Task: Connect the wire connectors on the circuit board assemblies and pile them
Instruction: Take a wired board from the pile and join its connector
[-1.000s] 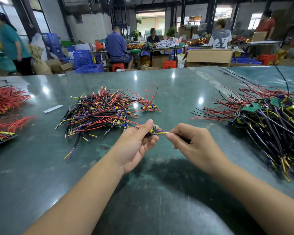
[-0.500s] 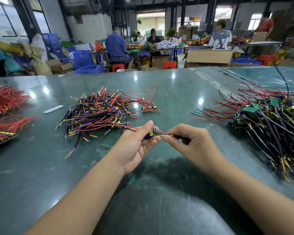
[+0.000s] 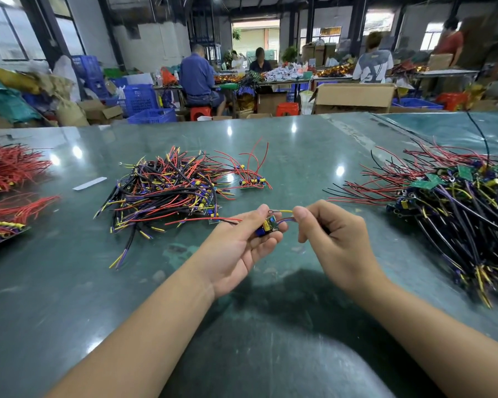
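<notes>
My left hand [image 3: 243, 245] holds a small circuit board assembly [image 3: 268, 226] with blue and yellow parts between thumb and fingers, palm turned up. Red and black wires trail from it to the left. My right hand [image 3: 327, 234] pinches the yellow and purple wires [image 3: 285, 215] that run from the board; a ring terminal shows at the yellow wire's end. A pile of wired assemblies [image 3: 167, 191] lies on the table behind my left hand. A larger heap of boards and wires [image 3: 454, 202] lies at the right.
Red wire bundles [image 3: 9, 168] lie at the left table edge, with more on a tray [image 3: 0, 228] below them. A white strip [image 3: 89, 183] lies near the middle pile. Two boards with red wires [image 3: 253, 180] sit apart. People work at benches behind the green table [image 3: 299, 145].
My left hand has turned palm up, so the board now shows on its fingers. My right hand has slid closer along the yellow and purple wires.
</notes>
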